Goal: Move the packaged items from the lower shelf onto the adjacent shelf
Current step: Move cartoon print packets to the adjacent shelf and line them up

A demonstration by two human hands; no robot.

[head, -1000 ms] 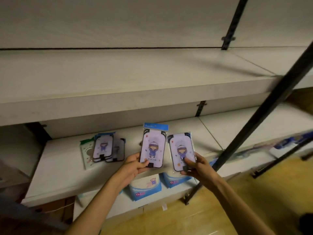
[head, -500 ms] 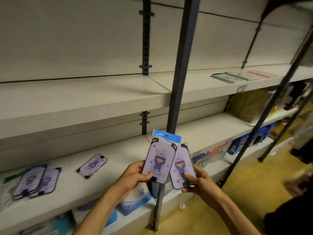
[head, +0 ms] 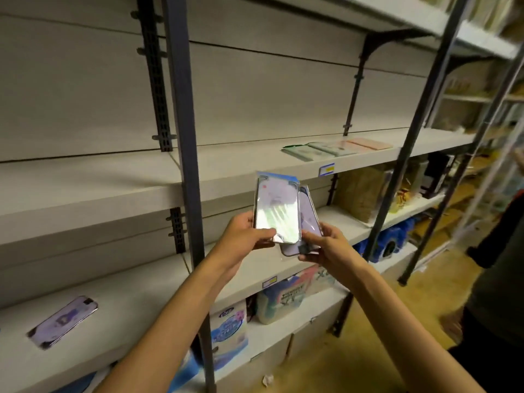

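Observation:
My left hand (head: 243,234) grips a packaged phone case (head: 278,208) with a blue header card, held upright in front of the shelves with glare on its plastic. My right hand (head: 326,245) holds a second packaged case (head: 307,219), tucked partly behind the first. Both packs overlap at chest height, in front of the right shelf bay. Another purple packaged case (head: 63,320) lies flat on the lower shelf (head: 136,302) at the left. The adjacent shelf (head: 249,163) on the right carries flat green and pink packets (head: 334,147).
A grey steel upright (head: 184,137) stands between the two bays, just left of my hands. Boxes and bags (head: 229,327) sit on the bottom shelf. A brown bundle (head: 360,191) fills the right middle shelf. A person in dark clothes (head: 499,279) stands at the right edge.
My view swung right from the left bay to the adjacent bay. Both hands carried the two cases up and right, and the packs slid together until they overlap.

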